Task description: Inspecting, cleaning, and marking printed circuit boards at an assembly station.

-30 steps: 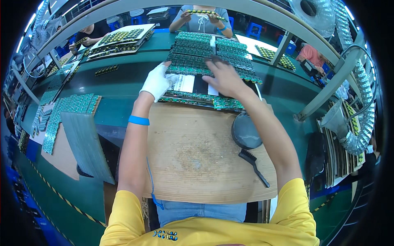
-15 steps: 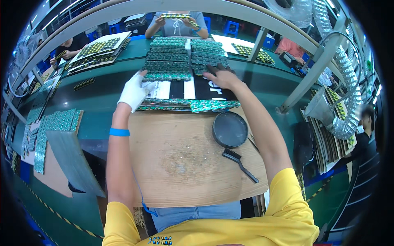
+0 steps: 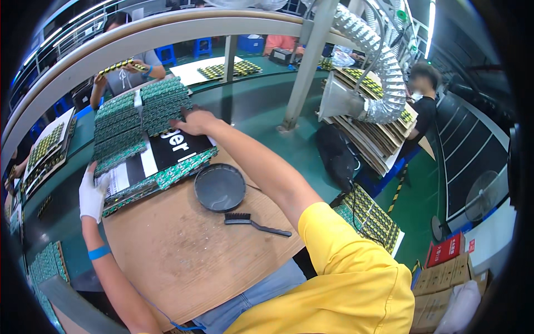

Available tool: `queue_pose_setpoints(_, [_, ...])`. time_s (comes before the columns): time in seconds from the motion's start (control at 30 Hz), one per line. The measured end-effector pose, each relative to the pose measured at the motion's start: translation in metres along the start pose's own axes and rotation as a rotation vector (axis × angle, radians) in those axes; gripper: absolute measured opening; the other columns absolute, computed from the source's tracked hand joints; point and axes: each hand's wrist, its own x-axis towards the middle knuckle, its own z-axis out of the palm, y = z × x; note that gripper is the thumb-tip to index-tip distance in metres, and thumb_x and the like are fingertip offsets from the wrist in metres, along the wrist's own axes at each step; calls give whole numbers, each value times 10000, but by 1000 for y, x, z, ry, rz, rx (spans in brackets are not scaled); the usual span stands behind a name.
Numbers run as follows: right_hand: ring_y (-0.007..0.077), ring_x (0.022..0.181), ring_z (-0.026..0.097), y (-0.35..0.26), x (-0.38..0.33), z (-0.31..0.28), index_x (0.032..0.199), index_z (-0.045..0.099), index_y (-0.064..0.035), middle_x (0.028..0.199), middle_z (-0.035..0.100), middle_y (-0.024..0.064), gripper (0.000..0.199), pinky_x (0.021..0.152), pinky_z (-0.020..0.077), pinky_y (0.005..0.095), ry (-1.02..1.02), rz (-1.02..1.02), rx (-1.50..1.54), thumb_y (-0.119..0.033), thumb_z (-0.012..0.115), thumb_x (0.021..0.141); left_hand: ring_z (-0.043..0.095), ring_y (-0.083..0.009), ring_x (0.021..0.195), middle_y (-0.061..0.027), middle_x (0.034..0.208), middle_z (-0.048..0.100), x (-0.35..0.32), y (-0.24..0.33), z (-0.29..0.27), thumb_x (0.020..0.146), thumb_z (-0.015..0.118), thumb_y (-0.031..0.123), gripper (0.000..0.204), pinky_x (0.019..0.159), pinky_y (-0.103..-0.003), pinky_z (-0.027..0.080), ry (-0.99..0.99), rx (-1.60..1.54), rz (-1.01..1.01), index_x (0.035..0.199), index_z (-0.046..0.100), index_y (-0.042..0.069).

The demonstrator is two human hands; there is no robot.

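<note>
Rows of green circuit boards lie on a black-and-white printed sheet, with more green boards layered beneath it. My left hand, in a white glove, is at the near left corner of the rows, fingers extended against the edge and thumb apart. Dark coverings show on some fingertips of my right hand. It rests at the right side of the rows with its fingers spread. A round dark dish and a black brush lie nearer me on a brown board.
Across the green bench, a person holds a yellow-and-black strip. A metal post and a silver duct with a funnel rise at the right, near stacked cardboard sheets. A grey curved panel stands at lower left.
The head view has turned to the right, so the bench has shifted left in the picture. Both hands stay at the sides of the circuit boards.
</note>
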Motion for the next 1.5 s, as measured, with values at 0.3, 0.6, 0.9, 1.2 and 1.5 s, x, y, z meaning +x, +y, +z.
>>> queue_pose_setpoints(0.3, [530, 1356, 444, 6, -8, 8, 1506, 416, -14, 1459, 445, 374, 919, 1145, 378, 522, 97, -87, -22, -733, 457, 936, 489, -349, 1397, -241, 1501, 507, 2, -13, 8, 955, 689, 226, 565, 1150, -368, 373, 13, -53, 32, 1457, 512, 36])
queue_pose_setpoints(0.6, [519, 1372, 424, 7, -11, 20, 1486, 430, 12, 1456, 433, 385, 827, 1144, 379, 530, 175, -146, -21, -637, 481, 976, 494, -329, 1397, -245, 1554, 440, 3, -7, 8, 952, 682, 158, 574, 1138, -362, 408, -9, 12, 17, 1467, 483, -2])
queue_pose_setpoints(0.9, [496, 1336, 474, -1, -19, 15, 1466, 465, 1, 1473, 419, 355, 784, 1119, 416, 512, 189, -161, -41, -608, 511, 975, 552, -312, 1338, -223, 1547, 461, 2, -10, 10, 977, 664, 214, 603, 1098, -359, 441, -41, 3, 56, 1505, 448, 19])
queue_pose_setpoints(1.2, [455, 1325, 487, 5, -21, 15, 1386, 545, -13, 1415, 479, 308, 727, 1103, 414, 513, 207, -121, -39, -615, 488, 983, 571, -322, 1317, -236, 1500, 513, 2, 5, 11, 994, 646, 251, 611, 1086, -356, 448, -64, 35, 69, 1504, 440, -14])
queue_pose_setpoints(1.5, [407, 868, 708, 13, -6, 27, 1041, 708, -124, 947, 726, 189, 293, 758, 560, 545, 210, -422, -289, -301, 474, 1023, 549, -329, 1347, -247, 1510, 496, -8, 22, 0, 961, 670, 241, 605, 1104, -346, 433, -36, -1, -47, 1439, 493, -84])
